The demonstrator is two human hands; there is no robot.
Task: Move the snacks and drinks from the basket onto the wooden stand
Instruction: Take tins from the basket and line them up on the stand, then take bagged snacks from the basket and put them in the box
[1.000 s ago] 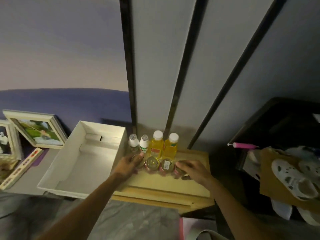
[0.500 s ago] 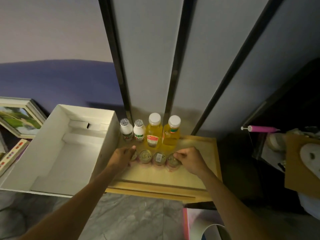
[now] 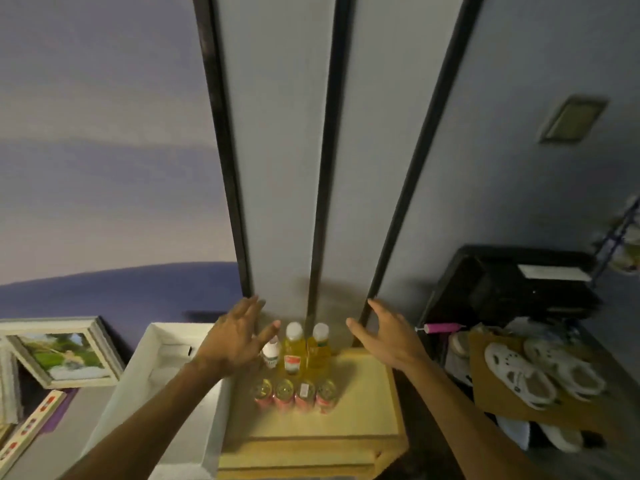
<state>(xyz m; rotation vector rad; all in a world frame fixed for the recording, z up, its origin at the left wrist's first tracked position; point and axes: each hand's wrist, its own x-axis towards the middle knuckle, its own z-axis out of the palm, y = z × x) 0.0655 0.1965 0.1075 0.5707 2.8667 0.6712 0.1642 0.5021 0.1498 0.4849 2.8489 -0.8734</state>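
- Basket (image 3: 162, 382), white, open-top, sits left of stand, touching or just beside it. What shows of the inside looks empty; near end partly hidden by forearm, so can't rule out a leftover item. Risk: calling task done w/ something still in there.
- Left hand (image 3: 235, 341): fingers spread wide, holding nothing, raised above back-left corner of the row. It covers part of the small white bottle (image 3: 272, 351). Risk: a downward or sideways sweep clips that bottle; narrow base, probably tips easy.
- Two yellow drink bottles (image 3: 294, 351) upright at back, close together, near the wall panel. One knocked likely takes its neighbour down.
- Four pink cans (image 3: 294, 396) in a tight front row, tops up. A falling bottle lands on these, could roll them toward front edge.
- Wooden stand (image 3: 367, 410): bare area on right, items clustered left-centre. Stand edge close to basket wall; a nudge could shift it.
- Right hand (image 3: 384, 341): open wide, empty, above stand's back-right, apart from the bottles. Low risk here.
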